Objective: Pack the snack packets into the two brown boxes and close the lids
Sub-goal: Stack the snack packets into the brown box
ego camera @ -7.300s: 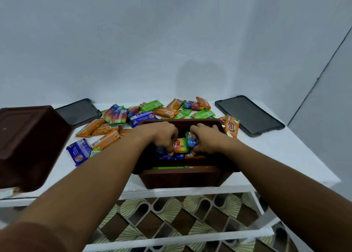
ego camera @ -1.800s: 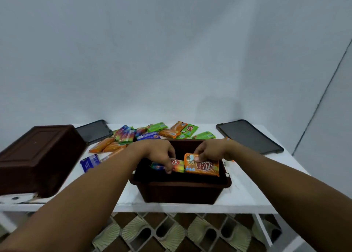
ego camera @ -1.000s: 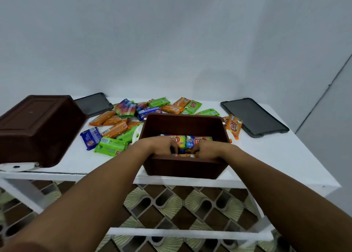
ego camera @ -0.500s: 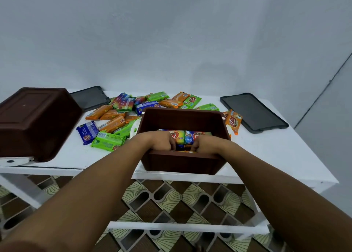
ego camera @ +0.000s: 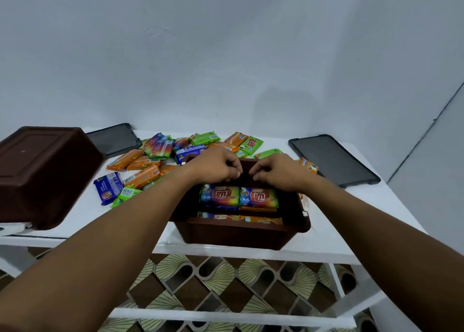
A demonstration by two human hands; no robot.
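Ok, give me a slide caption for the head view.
Left hand and right hand over an open brown plastic box of colourful snack packets; more lie loose on the white table.

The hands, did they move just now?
Yes. The left hand and right hand both went from the near wall of the open brown box to its far wall.
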